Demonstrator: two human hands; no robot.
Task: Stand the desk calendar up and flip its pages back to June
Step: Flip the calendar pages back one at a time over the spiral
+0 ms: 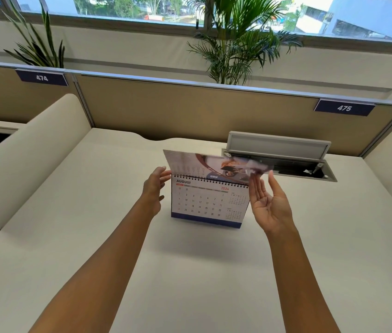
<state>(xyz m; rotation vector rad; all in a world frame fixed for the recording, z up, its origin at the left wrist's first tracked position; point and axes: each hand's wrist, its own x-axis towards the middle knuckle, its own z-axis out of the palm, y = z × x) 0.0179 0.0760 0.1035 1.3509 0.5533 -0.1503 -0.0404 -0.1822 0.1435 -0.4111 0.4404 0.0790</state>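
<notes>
The desk calendar (204, 205) stands upright on the cream desk (190, 272), its front page reading AUGUST 2026. One page (214, 162) is lifted above the spiral binding, and its right part is blurred by motion. My left hand (155, 188) is at the calendar's top left corner, thumb and fingertips pinching it by the spiral. To the calendar's right, my right hand (270, 205) is spread palm up, its fingertips just under the lifted page's right edge.
Behind the calendar on the right, a cable hatch (279, 150) in the desk stands with its lid raised. A tan partition (190, 106) runs along the desk's back edge, labelled 474 and 475. Curved cream dividers (34, 150) rise on both sides.
</notes>
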